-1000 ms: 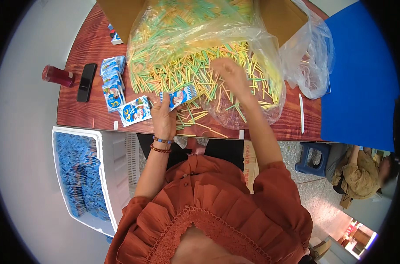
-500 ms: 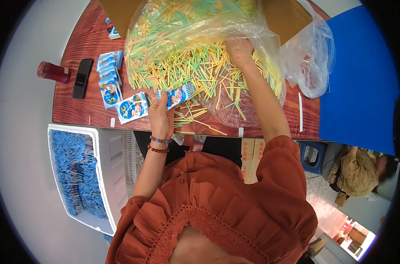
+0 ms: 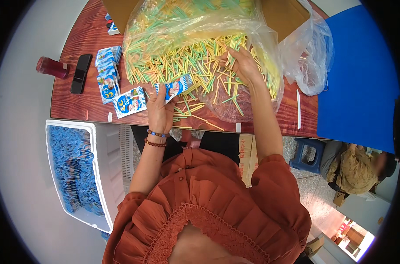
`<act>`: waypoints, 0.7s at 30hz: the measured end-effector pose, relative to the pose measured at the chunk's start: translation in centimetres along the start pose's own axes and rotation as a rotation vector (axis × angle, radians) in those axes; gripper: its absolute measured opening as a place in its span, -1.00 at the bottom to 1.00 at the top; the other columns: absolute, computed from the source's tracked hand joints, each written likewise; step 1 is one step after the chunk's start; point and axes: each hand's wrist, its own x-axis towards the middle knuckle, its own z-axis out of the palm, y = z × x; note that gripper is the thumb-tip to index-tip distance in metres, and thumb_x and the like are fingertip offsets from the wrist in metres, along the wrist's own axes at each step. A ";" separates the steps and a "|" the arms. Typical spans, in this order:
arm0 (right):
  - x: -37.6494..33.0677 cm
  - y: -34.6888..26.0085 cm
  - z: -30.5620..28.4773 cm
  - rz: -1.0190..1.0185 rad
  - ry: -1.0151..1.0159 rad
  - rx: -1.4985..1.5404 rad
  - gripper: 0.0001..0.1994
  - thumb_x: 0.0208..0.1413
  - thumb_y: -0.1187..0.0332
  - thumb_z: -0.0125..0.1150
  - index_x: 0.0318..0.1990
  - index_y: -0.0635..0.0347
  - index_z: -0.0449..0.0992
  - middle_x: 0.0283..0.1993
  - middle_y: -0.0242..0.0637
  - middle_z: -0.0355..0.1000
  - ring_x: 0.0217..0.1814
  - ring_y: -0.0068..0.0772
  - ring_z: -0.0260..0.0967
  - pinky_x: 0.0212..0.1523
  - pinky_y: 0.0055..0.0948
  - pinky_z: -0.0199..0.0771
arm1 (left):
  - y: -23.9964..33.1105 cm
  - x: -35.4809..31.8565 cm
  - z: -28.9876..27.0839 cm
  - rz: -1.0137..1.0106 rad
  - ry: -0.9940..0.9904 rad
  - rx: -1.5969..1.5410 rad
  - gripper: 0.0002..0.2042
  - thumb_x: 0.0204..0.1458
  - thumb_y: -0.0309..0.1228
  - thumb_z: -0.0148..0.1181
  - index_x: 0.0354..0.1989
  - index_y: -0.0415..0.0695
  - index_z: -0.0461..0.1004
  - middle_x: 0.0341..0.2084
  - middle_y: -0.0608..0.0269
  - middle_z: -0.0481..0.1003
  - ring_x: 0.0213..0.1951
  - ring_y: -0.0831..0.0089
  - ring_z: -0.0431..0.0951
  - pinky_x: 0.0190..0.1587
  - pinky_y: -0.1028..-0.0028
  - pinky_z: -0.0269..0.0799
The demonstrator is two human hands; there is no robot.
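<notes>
My left hand (image 3: 160, 108) is closed on a blue and white packet (image 3: 177, 87), thumb on top, at the near edge of the sticks. Above the spread of thin yellow, green and orange sticks (image 3: 164, 66), my right hand (image 3: 245, 67) pinches a few sticks (image 3: 230, 57) between thumb and fingers. The sticks spill from a large clear plastic bag (image 3: 208, 26) that lies open towards me. Just left of my left hand lies another packet (image 3: 130, 102). Behind it, several like packets (image 3: 108, 83) overlap in a row.
A dark phone (image 3: 81, 74) and a red-capped jar (image 3: 52, 67) stand left on the wooden table (image 3: 72, 108). Below left, a white foam box (image 3: 96, 171) holds many blue packets. A crumpled clear bag (image 3: 307, 66) and blue sheet (image 3: 358, 79) lie right. Another person (image 3: 354, 169) sits beyond a blue stool (image 3: 306, 155).
My right hand has come out from under the bag's plastic towards me and now shows sticks between its fingers. My left hand keeps its hold on the packet, nearly still.
</notes>
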 end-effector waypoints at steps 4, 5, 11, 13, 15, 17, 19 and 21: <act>0.0 2.8 -0.6 0.016 -0.136 0.342 -0.68 0.25 0.41 -0.03 0.04 0.51 0.21 -0.19 -0.02 0.42 0.00 0.02 0.41 -0.05 -0.06 0.49 | -1.0 0.3 0.1 -0.048 -0.043 -0.040 -0.81 0.20 -0.29 0.08 -0.29 -0.15 0.52 -0.34 0.30 0.56 -0.34 0.54 0.52 -0.32 0.51 0.45; -0.1 3.0 -0.1 0.018 -0.137 0.388 -0.70 0.26 0.43 -0.03 0.02 0.52 0.22 -0.21 -0.03 0.42 0.02 0.04 0.40 0.03 -0.03 0.46 | -0.9 0.2 0.1 -0.057 -0.035 -0.052 -0.81 0.19 -0.29 0.09 -0.29 -0.15 0.51 -0.34 0.30 0.56 -0.35 0.54 0.51 -0.32 0.51 0.44; -1.6 3.7 2.4 -0.077 -0.298 0.622 -0.85 0.26 0.48 -0.07 -0.11 0.40 0.29 -0.20 -0.06 0.42 0.14 0.04 0.33 0.20 -0.08 0.32 | -1.4 0.4 0.6 -0.073 -0.034 -0.088 -0.80 0.18 -0.27 0.11 -0.30 -0.16 0.50 -0.33 0.30 0.54 -0.34 0.54 0.49 -0.30 0.51 0.41; -3.3 2.6 4.5 -0.175 -0.283 0.567 -0.85 0.29 0.43 -0.11 -0.11 0.33 0.30 -0.15 -0.02 0.42 0.17 0.06 0.31 0.28 -0.10 0.19 | -1.4 0.4 0.8 -0.056 -0.037 -0.106 -0.79 0.18 -0.26 0.11 -0.30 -0.16 0.49 -0.33 0.30 0.54 -0.33 0.54 0.49 -0.30 0.51 0.41; -5.5 1.5 7.1 -0.254 -0.276 0.570 -0.85 0.30 0.41 -0.13 -0.10 0.30 0.29 -0.14 -0.01 0.43 0.18 0.07 0.30 0.28 -0.11 0.18 | -1.4 0.0 1.2 -0.015 -0.035 -0.106 -0.78 0.19 -0.24 0.10 -0.29 -0.16 0.49 -0.31 0.30 0.54 -0.30 0.54 0.50 -0.28 0.51 0.41; -7.1 1.0 9.3 -0.427 -0.248 0.521 -0.84 0.33 0.38 -0.19 -0.08 0.25 0.26 -0.11 0.02 0.43 0.20 0.06 0.29 0.28 -0.10 0.14 | -1.4 -0.1 1.4 0.025 -0.049 -0.100 -0.77 0.20 -0.23 0.08 -0.27 -0.16 0.49 -0.30 0.30 0.55 -0.27 0.54 0.51 -0.25 0.50 0.41; -7.9 1.0 10.6 -0.491 -0.220 0.495 -0.84 0.33 0.37 -0.19 -0.07 0.25 0.25 -0.10 0.03 0.43 0.20 0.07 0.28 0.29 -0.09 0.12 | -1.4 -0.2 1.7 0.033 -0.065 -0.108 -0.76 0.20 -0.23 0.07 -0.27 -0.16 0.49 -0.29 0.30 0.55 -0.26 0.53 0.52 -0.25 0.49 0.42; -8.4 1.1 11.4 -0.553 -0.198 0.472 -0.83 0.33 0.37 -0.20 -0.06 0.25 0.24 -0.09 0.03 0.43 0.20 0.07 0.28 0.29 -0.08 0.10 | -1.2 -0.3 1.9 0.046 -0.076 -0.115 -0.76 0.21 -0.23 0.06 -0.26 -0.16 0.48 -0.29 0.29 0.54 -0.26 0.53 0.52 -0.24 0.49 0.42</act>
